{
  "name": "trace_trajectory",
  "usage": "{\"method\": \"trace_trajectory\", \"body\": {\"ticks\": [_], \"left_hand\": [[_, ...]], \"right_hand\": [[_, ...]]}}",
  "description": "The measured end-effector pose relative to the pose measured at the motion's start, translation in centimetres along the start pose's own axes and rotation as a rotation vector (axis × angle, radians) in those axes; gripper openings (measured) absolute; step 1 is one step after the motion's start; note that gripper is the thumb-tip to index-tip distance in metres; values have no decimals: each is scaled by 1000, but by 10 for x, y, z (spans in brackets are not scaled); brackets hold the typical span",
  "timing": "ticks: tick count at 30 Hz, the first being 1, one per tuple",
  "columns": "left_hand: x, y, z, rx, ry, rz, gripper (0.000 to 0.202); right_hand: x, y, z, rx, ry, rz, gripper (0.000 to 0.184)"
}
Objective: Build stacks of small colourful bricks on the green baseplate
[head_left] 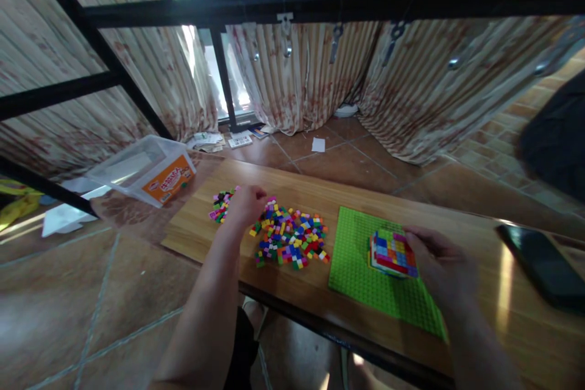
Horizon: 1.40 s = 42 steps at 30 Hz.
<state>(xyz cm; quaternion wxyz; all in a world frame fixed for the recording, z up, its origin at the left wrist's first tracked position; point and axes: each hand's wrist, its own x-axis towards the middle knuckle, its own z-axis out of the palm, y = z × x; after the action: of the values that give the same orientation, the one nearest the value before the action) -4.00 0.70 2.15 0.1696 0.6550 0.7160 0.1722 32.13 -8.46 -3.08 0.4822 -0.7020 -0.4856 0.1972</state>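
My left hand (249, 204) is over a spread of small multicoloured toy bricks (290, 231), at its far left part. Its fingers are curled and pressed together; whatever is in them is hidden. On the green baseplate (351, 256) stands a low block built of toy bricks (390, 253), with a patchwork top and white and red layers along its near side. Against the right edge of that block is my right hand (439, 262), thumb and fingertips bent together by a pink brick. I cannot tell whether it grips a piece.
A clear plastic box (150, 167) with an orange label stands at the left end of the wooden table (292, 283). A dark phone (543, 265) lies at the right. Papers (240, 140) are on the tiled floor, before striped curtains (301, 79) and a black metal bar (320, 6).
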Motion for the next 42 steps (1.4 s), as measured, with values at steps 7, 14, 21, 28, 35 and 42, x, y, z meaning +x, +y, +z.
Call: {"method": "trace_trajectory", "body": {"ticks": [7,14,21,28,35,42], "left_hand": [[-9,-34,-26,245,-93,-182,16],[-14,-23,-14,326,-86,-135,15],[-8,-30,-16,83,-56,19,14],[-28,32,12,-935,-363,93,26],[-60,93,57,-1444,-809,-103,33],[-60,106,70,-1451,-884,-84,29]], "right_hand": [[-3,-20,10,-105,118,-115,28],[-8,-35,21,-142,164,-242,24],[-4,-29,25,-48,288,-203,25],[-18,-53,33,71,216,-278,20],[-39,-79,44,147,-167,-414,25],[-40,-78,44,145,-149,-406,13]]}}
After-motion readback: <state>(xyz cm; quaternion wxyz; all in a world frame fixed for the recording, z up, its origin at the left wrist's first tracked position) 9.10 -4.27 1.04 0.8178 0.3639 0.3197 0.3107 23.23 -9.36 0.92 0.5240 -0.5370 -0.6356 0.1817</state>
